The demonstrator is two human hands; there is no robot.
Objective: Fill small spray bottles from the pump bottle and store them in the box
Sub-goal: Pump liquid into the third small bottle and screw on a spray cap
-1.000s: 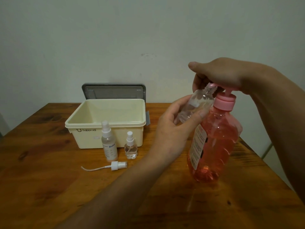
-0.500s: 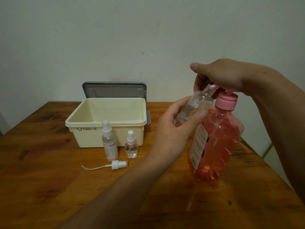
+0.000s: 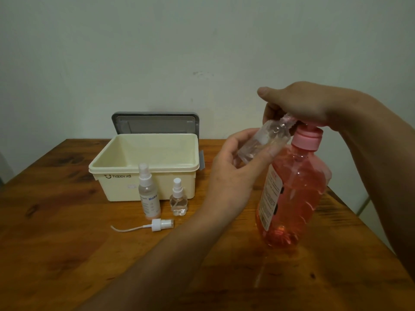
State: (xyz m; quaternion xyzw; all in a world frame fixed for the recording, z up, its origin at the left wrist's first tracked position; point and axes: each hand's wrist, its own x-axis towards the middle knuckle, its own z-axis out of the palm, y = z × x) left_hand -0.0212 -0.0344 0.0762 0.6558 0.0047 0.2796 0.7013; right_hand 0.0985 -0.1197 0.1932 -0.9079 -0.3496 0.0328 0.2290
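Note:
A large pink pump bottle [image 3: 294, 194] stands on the wooden table at the right. My right hand [image 3: 298, 104] lies over its pump head, fingers curled down around it. My left hand [image 3: 235, 169] grips a small clear uncapped bottle [image 3: 267, 140], tilted with its open neck up against the pump spout under my right hand. A cream box [image 3: 146, 173] sits open at the back left. In front of it stand a tall capped spray bottle [image 3: 148, 194] and a short one [image 3: 178, 198]. A loose white spray cap with its tube [image 3: 159, 225] lies on the table.
The box's grey lid [image 3: 155, 123] leans upright against the wall behind the box. The table's right edge [image 3: 359, 218] runs close past the pump bottle. Bare wood [image 3: 56, 232] spreads over the left and front of the table.
The pump bottle's neck sits slightly lower under my right hand than a second ago. Both hands keep their holds; the small bottle stays at the spout.

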